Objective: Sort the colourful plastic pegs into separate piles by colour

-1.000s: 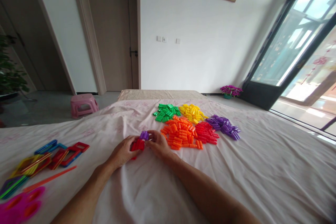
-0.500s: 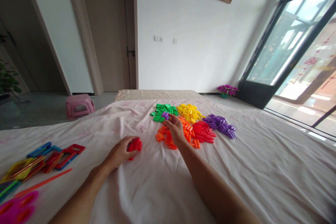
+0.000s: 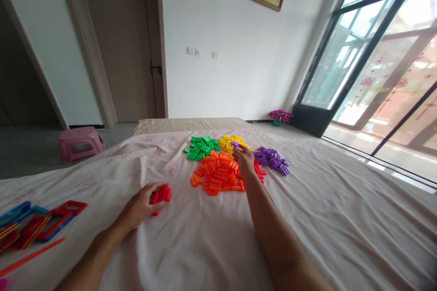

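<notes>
My left hand (image 3: 141, 205) rests on the cloth at the left, its fingers curled round several red pieces (image 3: 161, 194). Pinched in the fingertips of my right hand (image 3: 245, 157) is a small purple piece (image 3: 235, 144), held over the edge of the yellow pile (image 3: 228, 142). Beneath and beside that hand lie the orange pile (image 3: 218, 173) and the red pile (image 3: 259, 172), partly hidden by my wrist. The green pile (image 3: 202, 147) sits at the back left, the purple pile (image 3: 273, 160) at the right.
Coloured magnetic frames (image 3: 51, 223) and an orange stick (image 3: 32, 257) lie at the left on the wrinkled cloth (image 3: 191, 245). Beyond the bed stand a pink stool (image 3: 81, 143) and a flower pot (image 3: 280, 117).
My right hand has moved right with the purple piece, from the green pile to the yellow one. The view has turned right; my left hand still holds the red pieces.
</notes>
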### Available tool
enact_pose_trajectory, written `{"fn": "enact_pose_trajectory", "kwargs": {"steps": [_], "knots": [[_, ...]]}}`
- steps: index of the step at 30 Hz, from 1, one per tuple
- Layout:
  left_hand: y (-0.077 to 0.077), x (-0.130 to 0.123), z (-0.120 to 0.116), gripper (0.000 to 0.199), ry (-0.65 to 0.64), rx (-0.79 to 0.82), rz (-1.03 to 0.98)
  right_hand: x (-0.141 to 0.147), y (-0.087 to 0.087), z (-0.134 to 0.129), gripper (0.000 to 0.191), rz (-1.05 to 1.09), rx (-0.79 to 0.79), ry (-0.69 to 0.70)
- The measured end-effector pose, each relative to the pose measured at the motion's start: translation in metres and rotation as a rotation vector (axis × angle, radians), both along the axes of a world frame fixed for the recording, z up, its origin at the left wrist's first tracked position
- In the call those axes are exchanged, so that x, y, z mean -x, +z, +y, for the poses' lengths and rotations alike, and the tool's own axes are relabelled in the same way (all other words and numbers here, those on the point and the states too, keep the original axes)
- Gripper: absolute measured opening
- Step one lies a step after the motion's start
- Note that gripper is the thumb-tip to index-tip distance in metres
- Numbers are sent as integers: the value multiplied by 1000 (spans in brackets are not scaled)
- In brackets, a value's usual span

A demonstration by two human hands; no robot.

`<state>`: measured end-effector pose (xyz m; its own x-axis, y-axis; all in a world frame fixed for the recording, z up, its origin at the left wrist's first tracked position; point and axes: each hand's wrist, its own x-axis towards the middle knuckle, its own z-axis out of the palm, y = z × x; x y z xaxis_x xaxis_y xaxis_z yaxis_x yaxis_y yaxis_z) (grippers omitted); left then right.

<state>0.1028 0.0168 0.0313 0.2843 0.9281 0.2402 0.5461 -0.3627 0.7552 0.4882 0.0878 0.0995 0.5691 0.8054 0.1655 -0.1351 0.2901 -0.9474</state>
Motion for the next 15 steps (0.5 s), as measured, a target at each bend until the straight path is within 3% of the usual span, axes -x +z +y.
{"fn": "enact_pose_trajectory", "kwargs": {"steps": [4,8,11,15], "knots": [[-7,3,4,54,-8,-2,21,-36,0,3,53,262,-37,-220],[-7,2,5,53,-6,-7,34,-39,0,1,44,278,-11,-216],[-3,-2,2,54,33,-15,77,-11,2,-2,40,215,-7,-67],[11,-7,-6,65,149,-23,201,52,-1,-12,39,-78,-7,352]]}}
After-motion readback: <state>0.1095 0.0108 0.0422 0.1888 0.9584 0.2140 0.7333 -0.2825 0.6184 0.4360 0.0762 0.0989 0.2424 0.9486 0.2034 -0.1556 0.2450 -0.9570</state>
